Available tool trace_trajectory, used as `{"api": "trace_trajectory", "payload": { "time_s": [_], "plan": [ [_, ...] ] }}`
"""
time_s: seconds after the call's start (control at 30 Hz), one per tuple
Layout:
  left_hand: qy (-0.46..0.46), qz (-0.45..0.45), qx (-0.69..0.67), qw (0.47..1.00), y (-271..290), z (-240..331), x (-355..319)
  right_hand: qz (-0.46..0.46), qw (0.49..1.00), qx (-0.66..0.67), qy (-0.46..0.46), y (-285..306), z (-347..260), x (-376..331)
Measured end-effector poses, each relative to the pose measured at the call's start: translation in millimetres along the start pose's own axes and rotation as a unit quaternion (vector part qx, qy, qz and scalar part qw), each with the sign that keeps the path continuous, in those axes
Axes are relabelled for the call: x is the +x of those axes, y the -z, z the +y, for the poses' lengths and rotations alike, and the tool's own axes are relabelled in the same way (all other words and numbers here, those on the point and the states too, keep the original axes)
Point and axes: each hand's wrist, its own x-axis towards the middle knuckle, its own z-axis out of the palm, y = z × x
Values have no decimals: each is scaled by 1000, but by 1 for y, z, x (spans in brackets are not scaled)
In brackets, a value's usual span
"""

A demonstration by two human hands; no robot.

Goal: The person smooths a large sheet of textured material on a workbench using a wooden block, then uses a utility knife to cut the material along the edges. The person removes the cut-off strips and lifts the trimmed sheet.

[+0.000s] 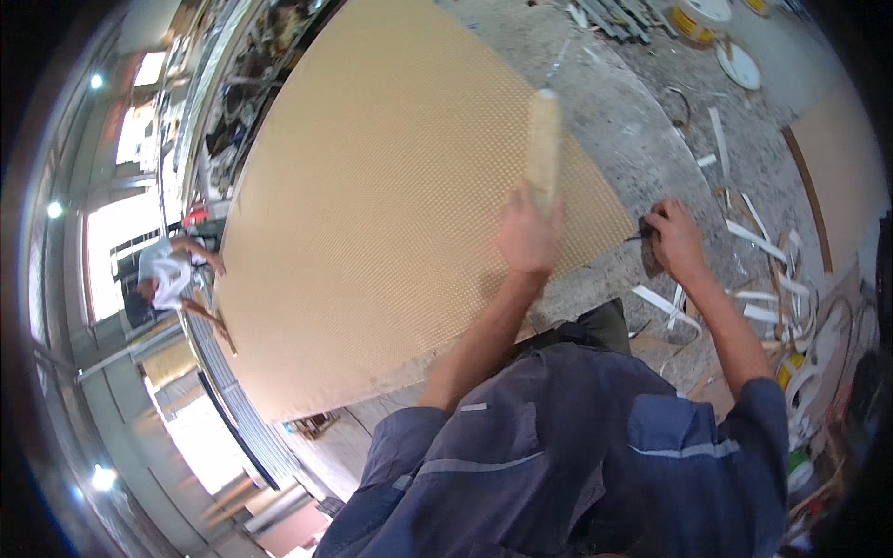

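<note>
My left hand [527, 232] grips a pale wooden block [543, 144] and holds it over a large tan panel [372, 205] with a fine dotted surface. The block and hand are blurred by motion. My right hand [676, 240] is closed around a small dark tool [644, 232] at the panel's right edge, its tip touching the corner of the panel. Both forearms come up from blue work sleeves at the lower edge.
The panel lies on a speckled grey floor [614, 102]. White edging strips [758, 244] and scraps litter the floor at right. Round tubs [699, 19] stand at the top right. Another person in white [167, 274] stands beyond the panel's left side.
</note>
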Motion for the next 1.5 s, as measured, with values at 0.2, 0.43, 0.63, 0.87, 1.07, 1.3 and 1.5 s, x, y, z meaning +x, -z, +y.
{"api": "trace_trajectory", "payload": {
  "time_s": [0.2,0.43,0.63,0.87,1.07,1.3,1.5],
  "plan": [
    [-112,17,-51,992,-19,36,19,-70,996,-50,7,1,-3,2],
    [-154,12,-106,982,-6,26,51,-79,992,-95,-4,-4,-3,3],
    [-17,57,-37,998,16,-50,126,-168,981,-99,-13,-11,5,8],
    [167,163,17,972,53,-246,120,-199,977,-69,24,-7,39,17],
    [428,164,93,884,135,-338,-43,-252,958,93,-103,22,72,-1],
    [512,173,193,819,109,-367,-161,-190,897,272,-291,67,83,-48],
    [329,169,81,925,89,-290,-156,-59,882,368,-289,51,59,-78]
  ]
}}
